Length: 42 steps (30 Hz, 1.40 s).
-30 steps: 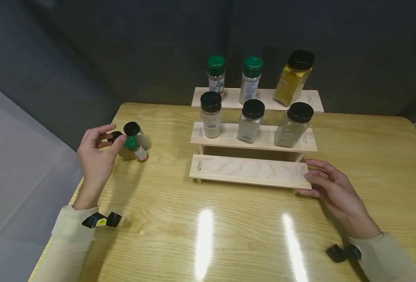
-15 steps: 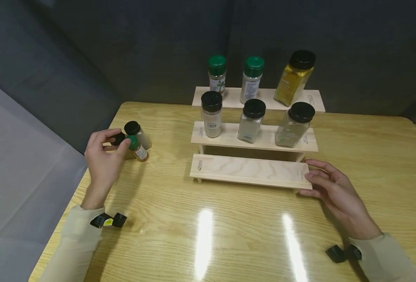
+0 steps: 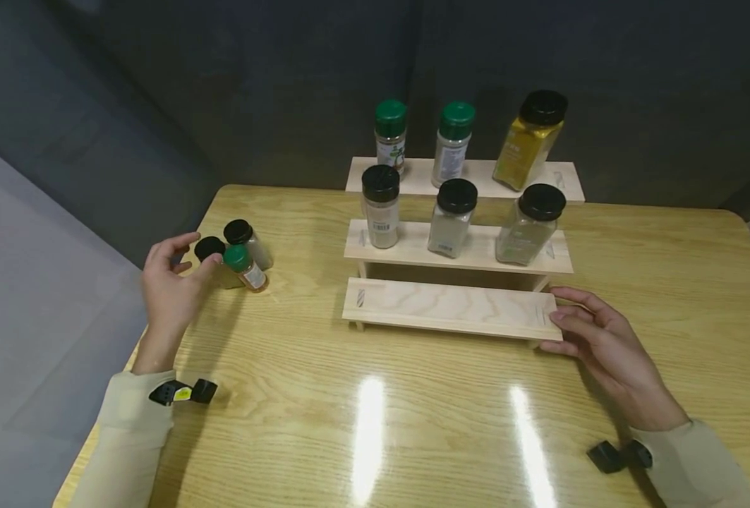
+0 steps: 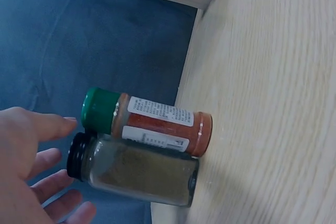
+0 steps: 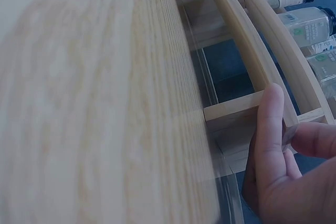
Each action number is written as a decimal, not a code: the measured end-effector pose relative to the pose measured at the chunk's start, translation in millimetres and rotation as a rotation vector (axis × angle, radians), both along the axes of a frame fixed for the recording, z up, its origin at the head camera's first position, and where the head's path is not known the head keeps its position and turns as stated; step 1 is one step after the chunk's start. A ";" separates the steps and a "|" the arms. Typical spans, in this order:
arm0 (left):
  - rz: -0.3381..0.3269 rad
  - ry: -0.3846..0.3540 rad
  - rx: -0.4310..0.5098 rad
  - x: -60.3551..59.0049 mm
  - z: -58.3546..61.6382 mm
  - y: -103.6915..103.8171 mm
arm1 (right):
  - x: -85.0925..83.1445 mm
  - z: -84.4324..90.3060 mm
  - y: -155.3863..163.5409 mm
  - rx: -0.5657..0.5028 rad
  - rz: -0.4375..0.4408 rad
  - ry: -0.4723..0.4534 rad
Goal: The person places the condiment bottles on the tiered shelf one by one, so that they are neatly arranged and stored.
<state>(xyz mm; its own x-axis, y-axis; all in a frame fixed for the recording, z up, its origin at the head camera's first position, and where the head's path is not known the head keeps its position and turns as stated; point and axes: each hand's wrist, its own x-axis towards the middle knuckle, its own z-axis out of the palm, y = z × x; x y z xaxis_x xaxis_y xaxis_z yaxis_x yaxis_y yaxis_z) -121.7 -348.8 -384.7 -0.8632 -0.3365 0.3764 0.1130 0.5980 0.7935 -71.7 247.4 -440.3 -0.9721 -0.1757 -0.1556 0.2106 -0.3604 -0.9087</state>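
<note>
At the table's left side, my left hand (image 3: 173, 286) is beside a square glass jar with a black lid (image 3: 209, 248). Its thumb and fingers are spread around the lid; the left wrist view shows a gap between thumb and lid. The jar (image 4: 142, 171) stands against a green-capped spice bottle (image 4: 163, 124) with reddish contents. Behind them is another black-capped bottle (image 3: 257, 248). My right hand (image 3: 609, 353) holds the right end of the lowest step of a wooden spice rack (image 3: 451, 307), thumb at the board's end and other fingers around its edges.
The middle step (image 3: 476, 261) bears several black-capped jars. On the top step (image 3: 484, 187) stand two green-capped bottles (image 3: 452, 144) and a yellow jar with a black lid (image 3: 527, 144). A dark curtain (image 3: 286, 92) hangs behind the wooden table (image 3: 286, 409).
My left hand moved right towards the black-lidded jar, then back left a little, with its fingers wider from the lid. The right hand and the rack have stayed in place.
</note>
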 end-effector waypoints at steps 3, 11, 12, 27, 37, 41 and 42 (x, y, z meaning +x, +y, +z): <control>-0.018 -0.028 0.024 -2.3 -4.1 -3.2 | 0.5 0.2 -0.2 0.000 0.000 -0.002; -0.049 -0.077 0.085 -4.1 -8.3 -6.7 | -0.4 2.9 -1.3 0.002 -0.008 -0.008; -0.049 -0.087 0.087 -4.2 -8.7 -6.8 | -0.5 2.8 -1.2 0.003 -0.010 -0.008; -0.028 -0.072 0.065 -4.5 -11.8 -7.5 | 0.0 1.0 -1.6 0.000 -0.014 -0.006; 0.017 -0.060 0.087 8.7 -9.4 -9.0 | -0.7 1.7 -1.7 -0.013 -0.016 -0.014; 0.013 -0.017 0.079 15.4 -5.9 -9.3 | -1.1 1.6 -1.8 -0.014 -0.017 -0.016; 0.009 -0.002 0.078 17.4 -4.6 -8.7 | -1.0 1.5 -1.8 -0.015 -0.017 -0.016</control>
